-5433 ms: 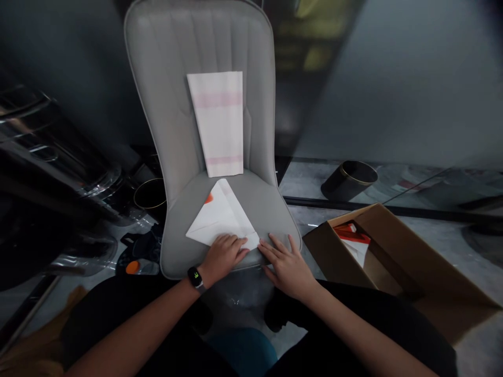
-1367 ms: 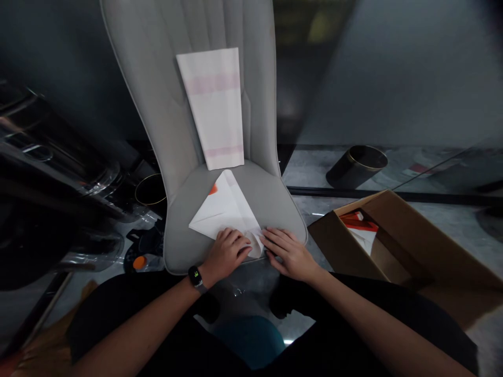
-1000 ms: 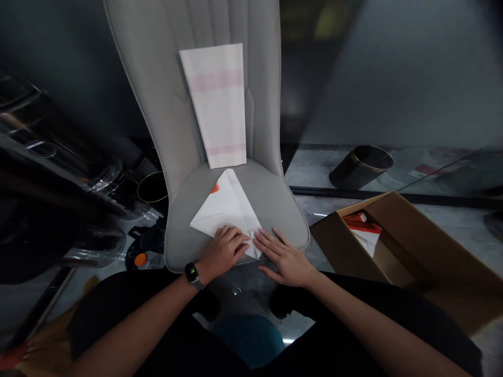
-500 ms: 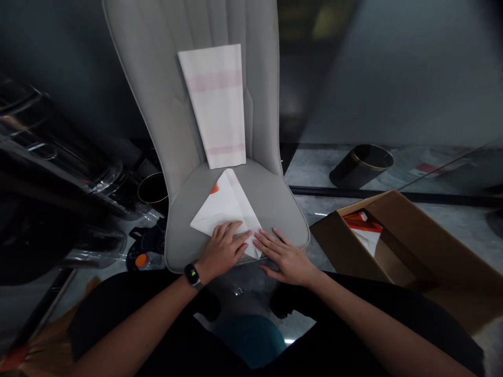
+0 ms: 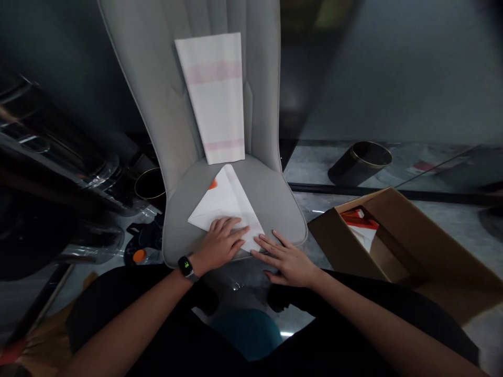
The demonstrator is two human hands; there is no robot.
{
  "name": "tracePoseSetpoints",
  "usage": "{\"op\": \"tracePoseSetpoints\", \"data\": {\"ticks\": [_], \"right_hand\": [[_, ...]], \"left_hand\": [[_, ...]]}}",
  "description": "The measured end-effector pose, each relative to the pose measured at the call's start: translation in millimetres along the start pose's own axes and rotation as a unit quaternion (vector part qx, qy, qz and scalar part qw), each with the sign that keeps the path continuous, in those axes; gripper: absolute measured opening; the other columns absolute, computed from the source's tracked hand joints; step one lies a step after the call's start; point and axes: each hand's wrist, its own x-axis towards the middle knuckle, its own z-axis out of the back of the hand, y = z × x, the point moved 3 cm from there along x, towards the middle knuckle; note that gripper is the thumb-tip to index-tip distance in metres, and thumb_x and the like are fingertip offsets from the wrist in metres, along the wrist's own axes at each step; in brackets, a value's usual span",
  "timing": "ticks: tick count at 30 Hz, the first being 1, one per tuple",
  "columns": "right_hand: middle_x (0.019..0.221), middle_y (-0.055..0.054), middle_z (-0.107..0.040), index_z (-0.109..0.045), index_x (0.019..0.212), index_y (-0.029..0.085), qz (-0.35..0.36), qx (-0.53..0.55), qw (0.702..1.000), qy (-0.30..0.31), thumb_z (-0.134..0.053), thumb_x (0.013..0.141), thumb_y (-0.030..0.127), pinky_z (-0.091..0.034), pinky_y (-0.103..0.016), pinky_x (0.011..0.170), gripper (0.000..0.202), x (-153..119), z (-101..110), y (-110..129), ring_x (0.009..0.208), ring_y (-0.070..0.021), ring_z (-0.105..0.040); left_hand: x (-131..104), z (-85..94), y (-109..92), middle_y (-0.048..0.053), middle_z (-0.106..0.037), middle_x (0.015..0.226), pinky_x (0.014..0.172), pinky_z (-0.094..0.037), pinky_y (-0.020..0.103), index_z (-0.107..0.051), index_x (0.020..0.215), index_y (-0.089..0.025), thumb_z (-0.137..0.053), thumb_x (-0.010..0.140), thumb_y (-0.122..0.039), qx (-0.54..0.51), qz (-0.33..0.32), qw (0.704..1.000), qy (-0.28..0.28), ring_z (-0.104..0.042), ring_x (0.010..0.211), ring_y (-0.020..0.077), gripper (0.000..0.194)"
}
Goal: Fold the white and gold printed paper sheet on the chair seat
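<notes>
A folded white paper point(image 5: 226, 201) with a small orange patch on its left edge lies on the seat of a grey chair point(image 5: 271, 196). My left hand point(image 5: 222, 242), with a dark watch on its wrist, rests with spread fingers on the paper's lower part. At the paper's lower right corner, the fingertips of my right hand point(image 5: 288, 262) touch the edge, fingers apart. Another white folded sheet point(image 5: 217, 107) with pale pink bands leans upright against the chair's backrest.
An open cardboard box point(image 5: 428, 235) with an orange and white paper piece point(image 5: 363, 230) inside stands at the right. Black bins are behind it point(image 5: 356, 165) and left of the chair point(image 5: 151, 186). A dark bag point(image 5: 147, 235) lies at the left.
My left hand has shifted slightly left and down on the paper. My right fingers have spread a little at the lower corner. The whole view has moved slightly.
</notes>
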Motion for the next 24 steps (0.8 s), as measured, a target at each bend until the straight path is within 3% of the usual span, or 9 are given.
{"op": "tracePoseSetpoints", "data": {"ticks": [5, 7, 9, 12, 17, 19, 24], "right_hand": [[0.168, -0.016, -0.023, -0.030, 0.162, 0.024, 0.006, -0.008, 1.000, 0.012, -0.068, 0.091, 0.031, -0.021, -0.066, 0.123, 0.081, 1, 3, 3, 0.155, -0.0340, -0.023], [0.166, -0.017, -0.031, -0.024, 0.164, 0.021, -0.013, 0.008, 0.999, -0.030, -0.066, 0.092, 0.031, -0.025, -0.063, 0.124, 0.084, 3, 10, 4, 0.154, -0.0315, -0.028], [0.161, -0.017, -0.041, -0.020, 0.164, 0.018, -0.050, 0.020, 0.993, -0.109, -0.063, 0.094, 0.028, -0.030, -0.059, 0.123, 0.083, 6, 21, 2, 0.152, -0.0285, -0.035], [0.153, -0.015, -0.053, -0.031, 0.161, 0.020, -0.063, 0.016, 0.981, -0.185, -0.060, 0.096, 0.019, -0.037, -0.056, 0.121, 0.072, 10, 32, 1, 0.146, -0.0267, -0.045], [0.140, -0.014, -0.065, -0.065, 0.135, 0.019, 0.003, 0.018, 0.989, -0.147, -0.062, 0.095, 0.021, -0.047, -0.054, 0.113, 0.040, 12, 22, 7, 0.137, -0.0292, -0.055], [0.138, -0.015, -0.066, -0.067, 0.131, 0.018, 0.008, 0.032, 0.989, -0.147, -0.063, 0.094, 0.022, -0.049, -0.054, 0.111, 0.037, 13, 18, 10, 0.138, -0.0304, -0.055], [0.131, -0.014, -0.070, -0.059, 0.140, 0.019, -0.029, 0.067, 0.976, -0.203, -0.067, 0.093, 0.020, -0.052, -0.053, 0.107, 0.048, 13, 19, 8, 0.131, -0.0284, -0.060]], "left_hand": [[-2, -0.2, 5, 0.011, -0.052, 0.147, 0.109, -0.040, 0.051, -0.056, 0.146, -0.027, -0.047, 0.106, -0.034, 0.006, -0.017, 1.000, 0.006, -0.047, 0.133, 0.0309, 0.042], [-2, -1.2, 6, 0.011, -0.052, 0.147, 0.109, -0.041, 0.051, -0.054, 0.147, -0.028, -0.048, 0.106, -0.036, 0.003, -0.017, 1.000, 0.006, -0.048, 0.133, 0.0306, 0.043], [-2, -1.5, 6, 0.010, -0.053, 0.146, 0.109, -0.041, 0.051, -0.053, 0.148, -0.029, -0.048, 0.106, -0.037, -0.002, -0.016, 1.000, 0.003, -0.048, 0.132, 0.0301, 0.043], [-2, -0.2, 5, 0.010, -0.053, 0.145, 0.109, -0.041, 0.050, -0.052, 0.148, -0.030, -0.049, 0.105, -0.039, -0.005, -0.017, 1.000, 0.005, -0.048, 0.132, 0.0298, 0.044], [-3, 2.3, 4, 0.014, -0.049, 0.150, 0.110, -0.040, 0.052, -0.050, 0.149, -0.024, -0.055, 0.102, -0.046, 0.011, -0.027, 0.999, 0.025, -0.045, 0.135, 0.0335, 0.053], [-4, 2.4, 3, 0.015, -0.048, 0.152, 0.111, -0.039, 0.053, -0.049, 0.150, -0.022, -0.057, 0.101, -0.046, 0.017, -0.029, 0.999, 0.031, -0.044, 0.137, 0.0345, 0.056], [-5, 0.9, -1, 0.016, -0.048, 0.152, 0.112, -0.038, 0.054, -0.049, 0.149, -0.022, -0.063, 0.096, -0.048, 0.018, -0.025, 0.999, 0.029, -0.044, 0.137, 0.0363, 0.061]]}}
